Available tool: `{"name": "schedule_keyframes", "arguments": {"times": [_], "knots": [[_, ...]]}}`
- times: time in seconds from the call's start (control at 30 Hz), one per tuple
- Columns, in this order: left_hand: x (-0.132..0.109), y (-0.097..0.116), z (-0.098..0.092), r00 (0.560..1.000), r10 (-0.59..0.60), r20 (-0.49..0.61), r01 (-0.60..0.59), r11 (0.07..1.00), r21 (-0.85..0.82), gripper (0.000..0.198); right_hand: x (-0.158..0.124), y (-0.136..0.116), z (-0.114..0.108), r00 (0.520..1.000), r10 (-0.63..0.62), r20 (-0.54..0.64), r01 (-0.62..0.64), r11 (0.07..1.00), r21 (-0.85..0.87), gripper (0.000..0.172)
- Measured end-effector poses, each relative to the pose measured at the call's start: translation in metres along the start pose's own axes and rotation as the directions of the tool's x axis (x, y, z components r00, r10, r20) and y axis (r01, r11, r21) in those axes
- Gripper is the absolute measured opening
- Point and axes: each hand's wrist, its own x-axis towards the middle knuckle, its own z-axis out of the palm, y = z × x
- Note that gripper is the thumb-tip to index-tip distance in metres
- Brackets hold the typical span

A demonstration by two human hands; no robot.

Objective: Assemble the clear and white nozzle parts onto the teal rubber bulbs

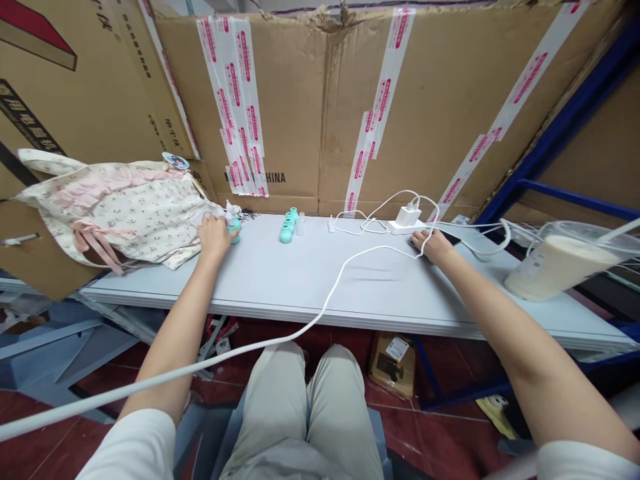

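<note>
- Teal bottle [235, 228] is on the table [310, 280], toward the left, right at the fingertips of my left hand [214, 233].
- Those fingers are curled, but from this far-off feed I can't tell if they're pinching it or just resting against it.
- Step-wise, I'd call this getting hold of that one bottle; next move calls for a sure, light grip, imo.
- Floral bag [145, 207] is crowding the left wrist, so I'd go easy there.
- Short row of teal bottles [285, 233] plus a clear bottle [301, 225] to the right, well apart from both hands.
- Right hand [434, 245] is down by the power strip [400, 228]; can't tell what it grips, if anything.
- White cable [280, 341] sweeps across the view.
</note>
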Motion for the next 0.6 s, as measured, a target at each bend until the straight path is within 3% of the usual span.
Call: {"name": "schedule_keyframes", "arguments": {"times": [0.17, 0.33, 0.47, 0.6], "knots": [[0.001, -0.004, 0.006, 0.998, -0.064, -0.021, 0.061, 0.991, -0.12, 0.032, 0.003, 0.0, -0.004, 1.0, -0.004, 0.017, 0.004, 1.0, 0.005, 0.029], [0.012, 0.004, 0.004, 0.994, -0.083, -0.067, 0.048, 0.912, -0.408, 0.036, 0.001, 0.0, -0.003, 0.999, 0.024, 0.035, -0.025, 0.999, 0.028, 0.032], [0.025, 0.027, 0.005, 0.99, -0.048, -0.13, -0.035, 0.823, -0.567, 0.043, -0.01, -0.002, -0.001, 0.999, 0.054, -0.007, -0.054, 0.998, 0.033, 0.045], [0.026, 0.066, 0.004, 0.98, -0.042, -0.192, -0.087, 0.785, -0.613, 0.043, -0.027, -0.022, -0.016, 0.993, 0.105, -0.06, -0.096, 0.986, 0.136, 0.061]]}}
